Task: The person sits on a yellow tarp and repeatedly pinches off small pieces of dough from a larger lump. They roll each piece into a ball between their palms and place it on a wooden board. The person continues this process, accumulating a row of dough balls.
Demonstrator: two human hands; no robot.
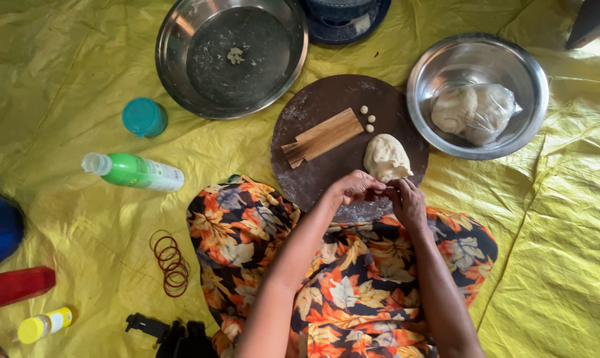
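A lump of pale dough lies on a round dark board. My left hand and my right hand meet at the board's near edge, fingertips pinched together on a small bit of dough right below the lump. A bundle of thin wooden sticks lies across the board. Three tiny dough balls sit beside the sticks' far end.
A steel bowl at the right holds dough in a clear bag. A large steel pan sits at the back. A green bottle, a teal cap and red rubber bands lie on the yellow sheet.
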